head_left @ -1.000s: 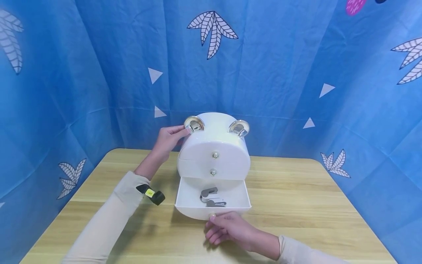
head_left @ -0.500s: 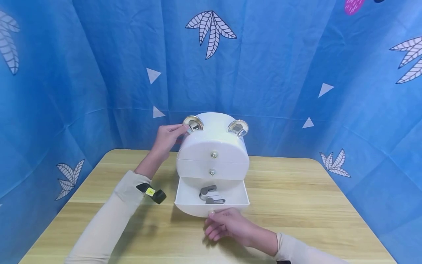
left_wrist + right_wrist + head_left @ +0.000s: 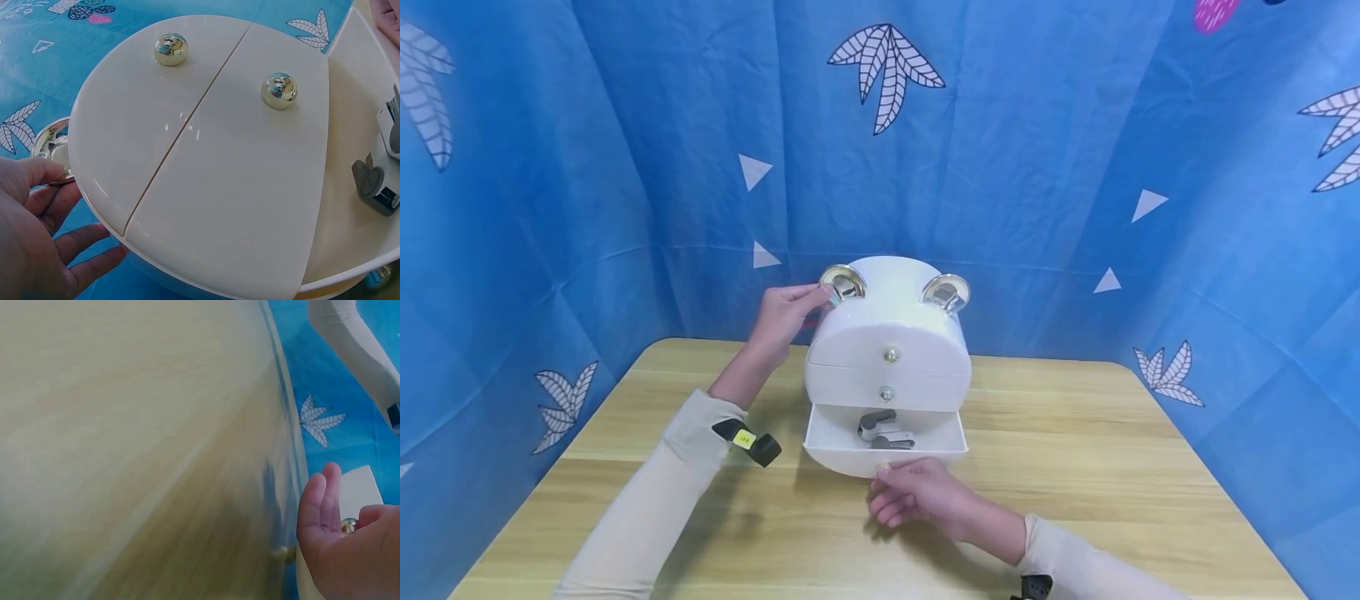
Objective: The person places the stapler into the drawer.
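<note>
A white storage box (image 3: 887,333) with gold ear-shaped trims stands on the table, its bottom drawer (image 3: 842,461) partly pulled out. My left hand (image 3: 782,321) pinches the left gold ear (image 3: 53,147) between thumb and forefinger; its other fingers touch the box's side in the left wrist view. At the drawer's front, my right hand (image 3: 925,500) holds the small gold knob (image 3: 349,525) with thumb and fingers. Inside the drawer lie two small grey-and-white staplers (image 3: 876,423), seen closer in the left wrist view.
Two upper drawers are closed, each with a round gold knob (image 3: 279,90). The right gold ear (image 3: 946,292) is untouched. Light wood table (image 3: 1060,467) surrounds the box. A blue patterned curtain (image 3: 1022,167) hangs behind and at both sides.
The bottom drawer has slid inward, towards the box, with my right hand on its knob and the staplers inside. My left hand has kept its grip on the ear.
</note>
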Available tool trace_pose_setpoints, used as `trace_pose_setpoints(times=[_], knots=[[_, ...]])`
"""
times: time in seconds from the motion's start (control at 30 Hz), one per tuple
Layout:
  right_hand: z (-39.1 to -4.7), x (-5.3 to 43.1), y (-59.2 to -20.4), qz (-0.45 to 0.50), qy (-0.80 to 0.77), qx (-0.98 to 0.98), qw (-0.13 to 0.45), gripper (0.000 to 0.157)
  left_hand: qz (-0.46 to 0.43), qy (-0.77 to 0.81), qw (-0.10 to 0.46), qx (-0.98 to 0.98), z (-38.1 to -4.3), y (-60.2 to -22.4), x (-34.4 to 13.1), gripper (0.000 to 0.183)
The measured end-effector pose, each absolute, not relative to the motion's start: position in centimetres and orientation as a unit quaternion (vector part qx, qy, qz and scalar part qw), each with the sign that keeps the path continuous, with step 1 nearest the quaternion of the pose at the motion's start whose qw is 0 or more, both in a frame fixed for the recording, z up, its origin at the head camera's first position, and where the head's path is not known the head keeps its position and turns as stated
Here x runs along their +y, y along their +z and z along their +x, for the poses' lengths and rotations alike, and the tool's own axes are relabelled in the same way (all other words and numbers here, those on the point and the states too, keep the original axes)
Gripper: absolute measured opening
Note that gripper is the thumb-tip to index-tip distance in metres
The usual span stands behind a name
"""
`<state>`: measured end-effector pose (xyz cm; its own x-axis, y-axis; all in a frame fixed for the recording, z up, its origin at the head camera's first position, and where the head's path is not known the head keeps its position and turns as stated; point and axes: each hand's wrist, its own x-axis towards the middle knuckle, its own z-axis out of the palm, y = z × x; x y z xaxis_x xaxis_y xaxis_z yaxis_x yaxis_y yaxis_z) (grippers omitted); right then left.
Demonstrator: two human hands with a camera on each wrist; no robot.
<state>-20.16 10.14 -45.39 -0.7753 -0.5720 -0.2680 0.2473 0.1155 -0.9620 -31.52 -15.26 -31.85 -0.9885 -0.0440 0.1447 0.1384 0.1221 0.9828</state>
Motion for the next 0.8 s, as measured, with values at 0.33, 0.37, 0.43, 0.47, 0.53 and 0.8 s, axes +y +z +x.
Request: trace_pose_setpoints(times=[0.33, 0.37, 0.43, 0.47, 0.53, 0.8], knots=[[-21.1, 9.8, -45.1, -0.104, -0.647, 0.697, 0.289, 0.041, -0.036, -0.667, 0.066, -0.742, -31.6, -31.5, -15.2, 0.043], [-21.3, 9.8, -45.0, -0.103, -0.647, 0.7, 0.286, 0.041, -0.037, -0.665, 0.067, -0.743, -31.6, -31.5, -15.2, 0.043], [-21.5, 9.7, -45.0, -0.1, -0.646, 0.704, 0.276, 0.04, -0.037, -0.662, 0.068, -0.745, -31.7, -31.5, -15.2, 0.043], [-21.6, 9.7, -45.0, -0.099, -0.646, 0.706, 0.272, 0.04, -0.036, -0.661, 0.068, -0.747, -31.7, -31.4, -15.2, 0.042], [-21.7, 9.7, -44.9, -0.095, -0.644, 0.711, 0.267, 0.04, -0.035, -0.661, 0.067, -0.747, -31.7, -31.5, -15.2, 0.042], [-22.0, 9.7, -44.9, -0.093, -0.639, 0.723, 0.246, 0.04, -0.032, -0.664, 0.058, -0.745, -31.8, -31.5, -15.2, 0.045]])
